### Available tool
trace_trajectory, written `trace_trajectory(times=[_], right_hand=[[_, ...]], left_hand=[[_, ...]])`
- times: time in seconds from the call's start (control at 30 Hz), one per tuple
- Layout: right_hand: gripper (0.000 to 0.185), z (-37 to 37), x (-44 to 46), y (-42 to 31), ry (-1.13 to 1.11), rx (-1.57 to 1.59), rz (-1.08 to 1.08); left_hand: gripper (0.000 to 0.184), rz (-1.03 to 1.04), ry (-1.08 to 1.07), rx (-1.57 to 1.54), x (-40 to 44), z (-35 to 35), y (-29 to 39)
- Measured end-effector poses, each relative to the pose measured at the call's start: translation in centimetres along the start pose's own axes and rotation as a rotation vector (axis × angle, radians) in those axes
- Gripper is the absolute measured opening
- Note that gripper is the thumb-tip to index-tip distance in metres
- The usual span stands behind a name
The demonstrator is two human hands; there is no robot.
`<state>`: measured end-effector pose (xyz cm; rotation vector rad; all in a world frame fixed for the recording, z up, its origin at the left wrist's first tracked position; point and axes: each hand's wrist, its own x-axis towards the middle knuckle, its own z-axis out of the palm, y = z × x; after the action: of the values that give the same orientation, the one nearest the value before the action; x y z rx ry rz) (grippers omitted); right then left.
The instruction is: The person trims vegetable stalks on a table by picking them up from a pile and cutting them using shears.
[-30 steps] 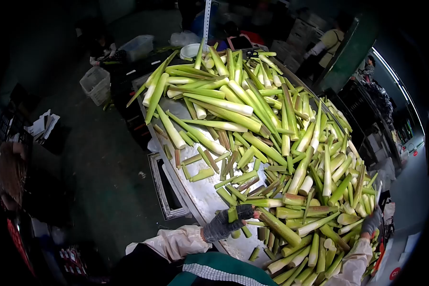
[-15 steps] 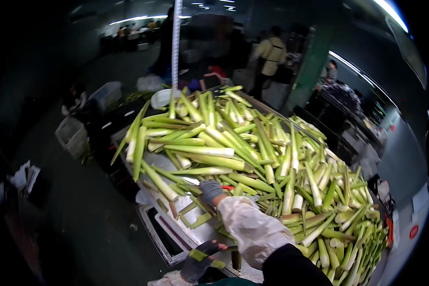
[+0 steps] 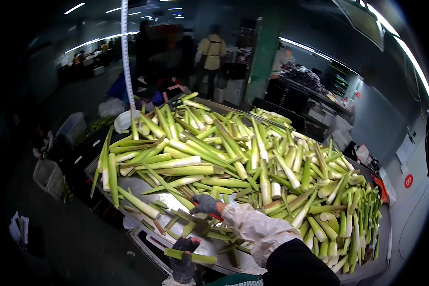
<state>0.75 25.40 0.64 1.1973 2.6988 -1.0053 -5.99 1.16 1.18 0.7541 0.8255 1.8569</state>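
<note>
Head view, nearest: showing a left hand [image 3: 182, 270] between 6 and 7 o'clock, in a dark glove with bare fingertips.
Left grip: clamped, with fingers and thumb bent around a cut stalk piece [image 3: 202, 258], crosswise over the hand.
Right grip: just inside 6 o'clock, a grey-gloved right hand [image 3: 206, 205], reaching in from 5 o'clock in a pale sleeve [image 3: 262, 231]; closed, with fingers curled together on a red handle [image 3: 216, 217], partly hidden.
Offcuts [image 3: 188, 228]: scattered around and below the right hand, on a metal table [image 3: 133, 183].
Stalk pile [image 3: 264, 183]: spread from 9 o'clock through the centre to 4 o'clock, green and white, pointing many ways.
Crate [image 3: 47, 178]: pale, between 8 and 9 o'clock.
Bowl [image 3: 123, 123]: white, between 9 and 10 o'clock, by an upright post [image 3: 125, 52].
Background: at 12 o'clock, a person [image 3: 214, 52] in a yellowish top; at 1 o'clock, a green pillar [image 3: 263, 62].
</note>
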Motion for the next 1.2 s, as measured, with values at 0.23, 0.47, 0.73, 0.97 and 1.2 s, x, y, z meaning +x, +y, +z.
trace_trajectory(times=[0.23,0.47,0.73,0.97,1.2], right_hand=[[0.052,0.3,-21.0,2.8,0.315,0.511,-0.012],[0.057,7.7,-29.5,5.0,0.744,0.331,0.218],[0.056,10.8,-32.9,5.2,0.843,0.482,0.311],[0.053,11.4,-33.2,5.0,0.782,0.613,0.268],[0.050,11.7,-33.5,5.4,0.752,0.518,0.244]], left_hand=[[0.049,-0.011,-0.035,-0.056,1.8,5.7,-2.5],[0.041,-0.246,-0.431,0.182,-1.0,12.3,-7.2],[0.034,-0.221,-0.452,0.466,-3.9,15.2,-9.3],[0.028,-0.200,-0.421,0.499,-4.5,14.4,-10.4],[0.032,-0.313,-0.455,0.380,-4.8,14.4,-9.5]])
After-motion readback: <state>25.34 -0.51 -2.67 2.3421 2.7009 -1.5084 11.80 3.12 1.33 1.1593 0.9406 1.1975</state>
